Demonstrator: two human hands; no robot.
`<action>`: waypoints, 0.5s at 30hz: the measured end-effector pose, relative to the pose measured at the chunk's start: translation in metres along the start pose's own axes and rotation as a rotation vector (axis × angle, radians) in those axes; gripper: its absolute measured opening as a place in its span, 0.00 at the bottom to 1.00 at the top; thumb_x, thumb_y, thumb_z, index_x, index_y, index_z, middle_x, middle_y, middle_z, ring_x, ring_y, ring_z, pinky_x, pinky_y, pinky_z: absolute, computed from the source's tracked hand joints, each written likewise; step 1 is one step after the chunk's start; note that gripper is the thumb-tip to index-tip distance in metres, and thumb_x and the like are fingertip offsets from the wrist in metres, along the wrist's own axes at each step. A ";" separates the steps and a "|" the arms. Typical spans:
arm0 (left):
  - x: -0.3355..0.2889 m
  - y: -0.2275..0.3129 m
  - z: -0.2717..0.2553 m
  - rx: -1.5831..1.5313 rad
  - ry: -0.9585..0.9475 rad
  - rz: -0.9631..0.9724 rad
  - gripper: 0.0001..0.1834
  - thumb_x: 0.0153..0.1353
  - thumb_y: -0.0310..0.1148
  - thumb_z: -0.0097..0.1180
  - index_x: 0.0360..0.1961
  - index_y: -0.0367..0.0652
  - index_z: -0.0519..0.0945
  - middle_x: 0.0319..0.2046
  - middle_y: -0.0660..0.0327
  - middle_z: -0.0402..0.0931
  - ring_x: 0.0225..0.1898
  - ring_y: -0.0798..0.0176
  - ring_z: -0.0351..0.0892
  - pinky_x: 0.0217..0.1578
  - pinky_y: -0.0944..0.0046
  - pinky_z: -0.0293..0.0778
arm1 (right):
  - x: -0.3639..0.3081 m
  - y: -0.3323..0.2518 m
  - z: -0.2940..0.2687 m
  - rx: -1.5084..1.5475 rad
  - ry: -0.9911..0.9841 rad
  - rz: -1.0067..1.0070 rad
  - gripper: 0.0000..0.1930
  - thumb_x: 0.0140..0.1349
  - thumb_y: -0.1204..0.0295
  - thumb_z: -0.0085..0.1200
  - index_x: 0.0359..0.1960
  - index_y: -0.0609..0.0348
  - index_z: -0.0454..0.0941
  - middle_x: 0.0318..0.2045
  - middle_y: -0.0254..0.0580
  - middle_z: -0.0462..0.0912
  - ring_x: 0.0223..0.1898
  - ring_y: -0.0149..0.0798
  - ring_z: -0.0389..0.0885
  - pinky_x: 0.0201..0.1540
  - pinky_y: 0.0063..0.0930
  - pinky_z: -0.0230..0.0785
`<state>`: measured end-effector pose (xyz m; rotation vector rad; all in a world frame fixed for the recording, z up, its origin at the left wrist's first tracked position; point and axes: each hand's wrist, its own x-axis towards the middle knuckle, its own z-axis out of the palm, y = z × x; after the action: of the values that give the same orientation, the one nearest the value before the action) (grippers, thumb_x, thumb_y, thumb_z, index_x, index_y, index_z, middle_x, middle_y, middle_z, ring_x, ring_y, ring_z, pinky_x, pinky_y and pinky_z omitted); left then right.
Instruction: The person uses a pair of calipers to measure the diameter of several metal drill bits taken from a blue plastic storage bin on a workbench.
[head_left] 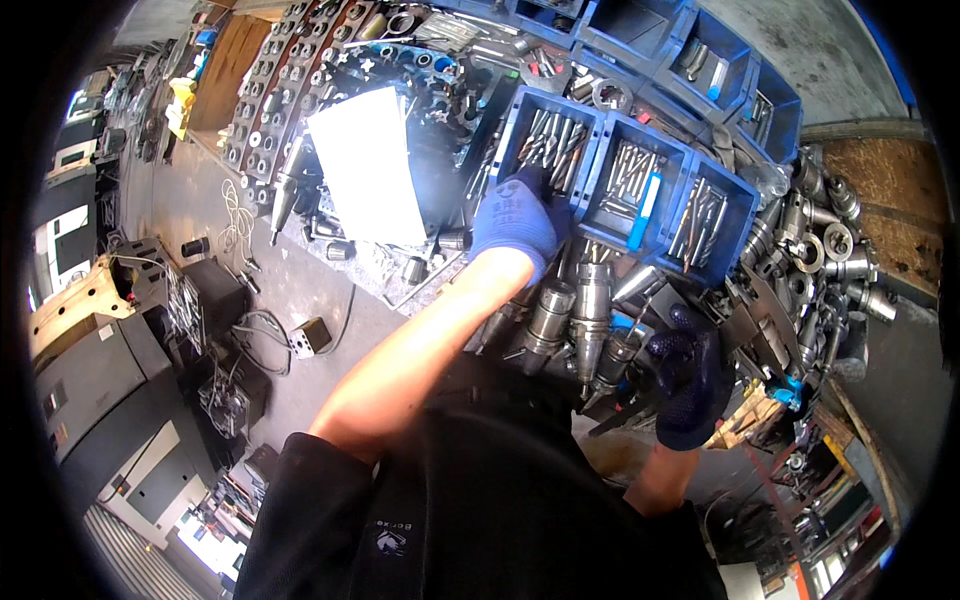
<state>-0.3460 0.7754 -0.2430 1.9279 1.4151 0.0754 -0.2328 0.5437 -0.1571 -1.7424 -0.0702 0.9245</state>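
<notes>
My left hand (515, 222), in a blue knit glove, reaches to the near edge of a blue bin (512, 128) of drill bits (552, 140). Its fingers dip in among the bits and are largely hidden, so any hold is unclear. My right hand (692, 385), in a dark dotted glove, hovers at the lower right near metal tool holders. Its fingers curl loosely and stand apart, with nothing visible in them. Beside the first bin, a second blue bin (585, 208) holds slim bits and a blue-and-white strip (645, 212). A third bin (742, 232) holds thicker bits.
Tool holders (590, 315) crowd the near side of the bins, with more heaped at the right (845, 255). White paper sheets (370, 170) lie left of the bins, by a rack of round parts (268, 110). More blue bins (715, 60) stand behind.
</notes>
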 end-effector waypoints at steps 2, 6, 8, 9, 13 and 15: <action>0.001 -0.001 0.005 -0.078 0.025 -0.061 0.17 0.55 0.39 0.62 0.42 0.39 0.85 0.39 0.44 0.85 0.43 0.42 0.86 0.46 0.50 0.79 | 0.000 0.001 0.001 -0.035 -0.015 -0.016 0.19 0.75 0.60 0.44 0.51 0.59 0.82 0.29 0.36 0.85 0.24 0.23 0.76 0.25 0.14 0.60; 0.015 -0.015 0.020 -0.457 0.014 -0.268 0.12 0.57 0.33 0.64 0.40 0.37 0.85 0.32 0.51 0.85 0.33 0.53 0.84 0.36 0.56 0.79 | -0.001 0.004 0.006 -0.071 -0.015 -0.032 0.18 0.75 0.61 0.44 0.52 0.59 0.82 0.29 0.35 0.85 0.24 0.21 0.74 0.25 0.13 0.59; 0.024 -0.022 0.028 -0.642 0.013 -0.356 0.06 0.59 0.29 0.65 0.37 0.40 0.85 0.27 0.59 0.84 0.24 0.65 0.80 0.27 0.63 0.76 | -0.001 0.002 0.009 -0.102 -0.017 -0.043 0.17 0.75 0.62 0.45 0.52 0.58 0.82 0.29 0.35 0.85 0.24 0.20 0.74 0.25 0.13 0.58; 0.026 -0.026 0.032 -0.707 -0.018 -0.420 0.07 0.59 0.29 0.66 0.37 0.40 0.85 0.27 0.59 0.84 0.25 0.65 0.79 0.28 0.64 0.76 | -0.002 0.000 0.009 -0.117 -0.023 -0.053 0.17 0.74 0.63 0.45 0.52 0.58 0.82 0.29 0.35 0.85 0.24 0.20 0.73 0.26 0.13 0.58; 0.024 -0.003 0.013 -0.895 -0.121 -0.587 0.08 0.59 0.31 0.67 0.37 0.40 0.85 0.28 0.60 0.84 0.24 0.66 0.79 0.27 0.63 0.75 | -0.002 0.002 0.010 -0.255 -0.033 -0.175 0.17 0.74 0.63 0.45 0.52 0.59 0.82 0.29 0.34 0.85 0.23 0.20 0.72 0.26 0.13 0.58; 0.019 0.001 0.013 -0.926 -0.076 -0.582 0.08 0.60 0.32 0.67 0.37 0.40 0.85 0.28 0.60 0.84 0.23 0.65 0.78 0.26 0.62 0.74 | 0.000 0.007 0.006 -0.241 -0.042 -0.184 0.16 0.75 0.64 0.45 0.52 0.59 0.82 0.29 0.35 0.85 0.23 0.19 0.72 0.26 0.13 0.58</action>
<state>-0.3315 0.7851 -0.2585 0.7383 1.4675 0.3133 -0.2392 0.5458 -0.1632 -1.9014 -0.3769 0.8429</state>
